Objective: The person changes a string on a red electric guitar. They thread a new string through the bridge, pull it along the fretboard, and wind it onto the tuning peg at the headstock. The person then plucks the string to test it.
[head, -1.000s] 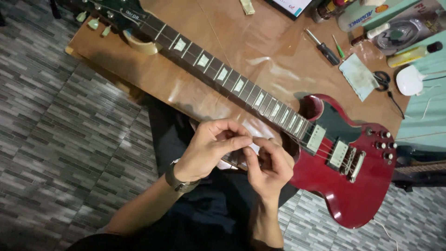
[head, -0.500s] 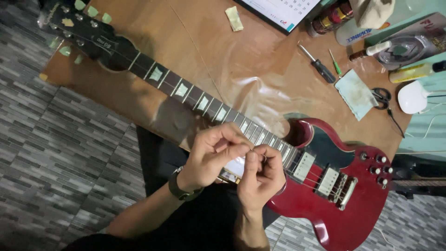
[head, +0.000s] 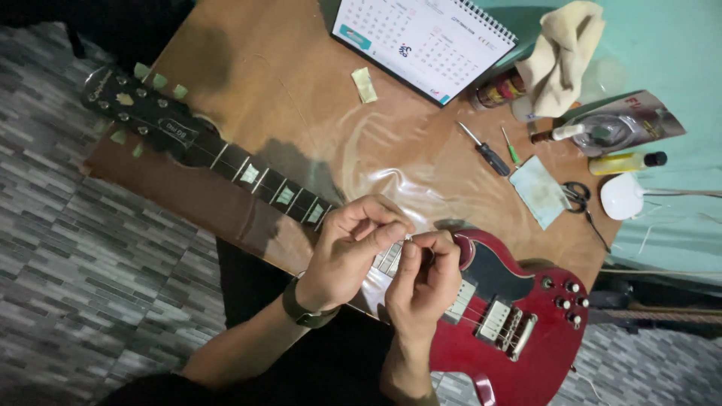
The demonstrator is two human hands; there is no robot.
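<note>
A dark red electric guitar (head: 526, 353) lies across a brown table (head: 286, 75). Its dark neck (head: 256, 177) runs up left to the black headstock (head: 128, 101). My left hand (head: 346, 256), with a dark watch on the wrist, and my right hand (head: 425, 278) meet over the neck where it joins the body. Both hands pinch a small thin piece (head: 410, 239) between thumb and fingertips. It is too small to tell what it is. The hands hide that part of the fretboard.
A desk calendar (head: 421, 41) stands at the table's far edge, with a beige cloth (head: 564, 53) beside it. A black-handled screwdriver (head: 485, 150), a pale square pad (head: 539, 192), scissors (head: 579, 197), a yellow bottle (head: 624, 162) and a white round object (head: 623, 197) lie at the right.
The view has tilted up, bringing the calendar and cloth into sight. My hands stay pinched together over the guitar neck, the fingers shifting only slightly.
</note>
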